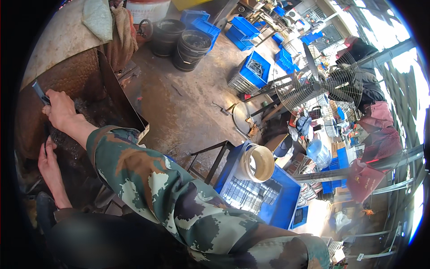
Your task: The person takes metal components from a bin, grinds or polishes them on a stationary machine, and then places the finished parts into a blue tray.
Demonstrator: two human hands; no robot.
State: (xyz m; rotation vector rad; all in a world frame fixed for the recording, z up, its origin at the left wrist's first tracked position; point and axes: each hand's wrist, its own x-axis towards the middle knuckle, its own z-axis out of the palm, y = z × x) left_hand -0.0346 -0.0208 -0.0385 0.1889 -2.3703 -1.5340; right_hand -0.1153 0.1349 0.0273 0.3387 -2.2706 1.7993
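Brown trough (67, 74), the right hand (62, 112) over it, closed on a bar (40, 93).
Largest is the trough; a fan (317, 86) stands well off to its right, and nearer, to the trough's lower right, is a blue tub (289, 190) with metal parts (246, 197) packed in rows. Two black buckets (187, 56) stand just beyond the trough's upper right; a pale bucket (266, 161) is at the tub's end facing the trough, whether inside or on the edge I cannot tell. A camouflage sleeve (143, 179) crosses from the lower right to the trough. The left hand (51, 170) is lower at the trough, fingers raised; whether it grips anything I cannot tell. The bar, flat and grey, slants up before the trough's curved wall, its tip clear of the right fist.
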